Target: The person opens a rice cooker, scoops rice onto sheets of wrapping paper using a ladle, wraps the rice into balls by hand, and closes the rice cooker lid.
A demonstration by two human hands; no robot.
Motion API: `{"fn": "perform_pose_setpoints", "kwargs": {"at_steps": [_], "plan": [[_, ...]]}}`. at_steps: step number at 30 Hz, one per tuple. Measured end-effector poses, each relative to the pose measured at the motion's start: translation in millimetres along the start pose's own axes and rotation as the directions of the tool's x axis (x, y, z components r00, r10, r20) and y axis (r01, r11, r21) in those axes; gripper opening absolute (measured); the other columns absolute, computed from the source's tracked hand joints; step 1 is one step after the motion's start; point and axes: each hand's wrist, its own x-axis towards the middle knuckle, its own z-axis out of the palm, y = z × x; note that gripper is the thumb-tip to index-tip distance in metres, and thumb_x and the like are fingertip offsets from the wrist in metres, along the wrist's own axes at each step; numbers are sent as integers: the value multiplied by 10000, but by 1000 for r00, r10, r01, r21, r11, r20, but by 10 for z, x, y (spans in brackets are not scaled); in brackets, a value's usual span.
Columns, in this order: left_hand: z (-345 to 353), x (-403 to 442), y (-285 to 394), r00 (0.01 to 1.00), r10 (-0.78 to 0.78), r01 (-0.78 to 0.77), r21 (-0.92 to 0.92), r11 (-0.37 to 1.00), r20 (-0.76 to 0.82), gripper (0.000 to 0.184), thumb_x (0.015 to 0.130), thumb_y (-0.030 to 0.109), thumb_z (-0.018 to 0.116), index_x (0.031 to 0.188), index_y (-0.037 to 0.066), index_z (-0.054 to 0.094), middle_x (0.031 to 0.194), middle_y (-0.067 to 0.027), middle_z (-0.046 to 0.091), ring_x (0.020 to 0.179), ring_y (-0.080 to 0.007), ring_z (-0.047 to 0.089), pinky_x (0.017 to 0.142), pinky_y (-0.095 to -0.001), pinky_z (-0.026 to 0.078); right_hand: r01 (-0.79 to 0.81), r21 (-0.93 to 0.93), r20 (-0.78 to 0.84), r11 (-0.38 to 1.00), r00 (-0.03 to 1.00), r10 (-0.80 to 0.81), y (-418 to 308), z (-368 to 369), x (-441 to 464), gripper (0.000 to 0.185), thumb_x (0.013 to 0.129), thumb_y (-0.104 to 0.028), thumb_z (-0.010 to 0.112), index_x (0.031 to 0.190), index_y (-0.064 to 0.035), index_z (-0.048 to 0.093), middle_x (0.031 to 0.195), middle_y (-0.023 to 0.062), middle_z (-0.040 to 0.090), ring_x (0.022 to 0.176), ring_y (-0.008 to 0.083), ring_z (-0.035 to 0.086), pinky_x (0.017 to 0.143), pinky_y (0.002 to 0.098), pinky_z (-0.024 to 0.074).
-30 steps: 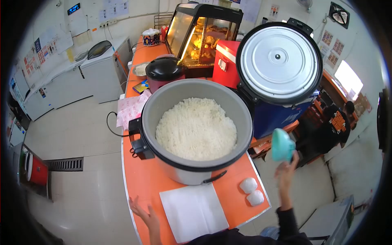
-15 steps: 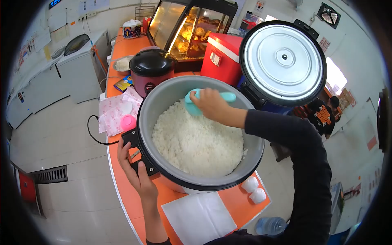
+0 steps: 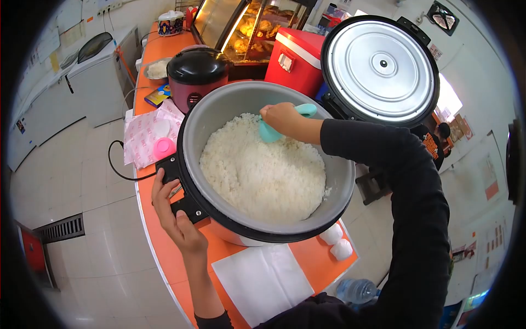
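A large cooker [image 3: 342,181] full of white rice [image 3: 263,175] stands on the orange table, tilted slightly. My right hand [image 3: 285,122] is closed on a teal scoop [image 3: 306,110], whose bowl touches the rice near the far side. My left hand [image 3: 178,219] grips the cooker's black side handle [image 3: 189,209], its fingers curled over it. In front of the cooker lies white paper [image 3: 263,282], with two round white wrapped bundles [image 3: 341,249] to its right. The silver lid [image 3: 383,68] stands open behind.
A smaller black-topped cooker [image 3: 197,77], pink printed paper [image 3: 145,137] and a red cooler box [image 3: 296,60] sit beyond. A lit glass food case [image 3: 249,33] is behind them. On the right are a person in black [image 3: 430,143] and a water bottle [image 3: 356,290].
My right hand came from outside the cooker into it with the scoop, then moved slightly right and up. My left hand took hold of the handle. The view has shifted.
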Motion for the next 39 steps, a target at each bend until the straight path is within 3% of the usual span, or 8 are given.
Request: {"fn": "perform_pose_setpoints", "kwargs": {"at_steps": [8, 13, 23, 28, 30, 33, 35, 39], "plan": [[-16, -136, 145, 992, -123, 123, -41, 992, -2, 496, 880, 239, 334, 1304, -17, 318, 1410, -190, 251, 1317, -353, 230, 1075, -488, 192, 165, 80, 45, 983, 985, -169, 313, 276, -569, 149, 771, -177, 570, 732, -92, 686, 839, 110, 661, 738, 282, 647, 581, 397, 506], [-30, -1017, 25, 953, 294, -304, 194, 933, 79, 1123, 672, 285, 773, 1388, 72, -66, 1426, -233, 17, 1334, -405, 59, 1050, -535, 177, 240, 296, 239, 925, 919, -315, 460, 48, -856, 306, 881, -279, 435, 837, -64, 649, 779, 146, 635, 712, 317, 611, 621, 428, 489], [228, -1301, 134, 967, -156, 139, 94, 986, 203, 1293, 486, 271, 889, 1366, 56, -33, 1406, -208, 72, 1329, -359, 112, 1067, -501, 170, 135, 753, 338, 643, 760, -555, 294, -128, -1053, 401, 948, -344, 320, 917, -37, 577, 767, 157, 613, 657, 316, 579, 654, 422, 483], [146, -1236, 186, 945, -134, 73, 205, 976, 300, 1176, 567, 237, 856, 1391, 56, 37, 1372, -235, 101, 1301, -436, 139, 1034, -526, 250, -270, 787, 612, 555, 232, -756, 273, -166, -430, 390, 946, -365, 330, 818, -52, 523, 663, 77, 538, 454, 169, 481, 425, 319, 419], [83, -1229, 128, 933, -120, 36, 245, 969, 340, 1145, 578, 219, 848, 1389, 57, 56, 1360, -231, 114, 1295, -433, 150, 1023, -523, 273, -342, 870, 480, 355, 425, -767, 232, 29, -284, 388, 941, -369, 342, 824, -37, 505, 640, 79, 524, 433, 161, 473, 412, 317, 408], [-54, -1237, 73, 911, -154, 17, 337, 941, 384, 1098, 595, 202, 836, 1383, 56, 85, 1344, -221, 131, 1290, -422, 169, 1013, -513, 301, -165, 972, 199, 166, 956, -216, -202, -318, -480, 377, 936, -357, 359, 888, -5, 485, 637, 132, 539, 458, 209, 528, 460, 356, 434], [-95, -1214, 61, 896, -195, 48, 349, 936, 400, 1080, 600, 176, 830, 1383, 65, 93, 1338, -213, 134, 1287, -411, 185, 1011, -505, 318, 30, 962, -76, 271, 984, 160, -515, -267, -621, 332, 947, -328, 358, 948, -15, 469, 681, 167, 567, 501, 236, 578, 481, 364, 447], [-7, -1272, 43, 896, -243, 172, 216, 961, 372, 1104, 582, 94, 825, 1394, 108, 77, 1334, -195, 129, 1276, -393, 221, 1011, -488, 355, -155, 957, 120, 245, 981, 153, -220, -166, -413, 344, 912, -264, 392, 966, 58, 501, 822, 277, 592, 641, 393, 607, 640, 456, 470]]}}
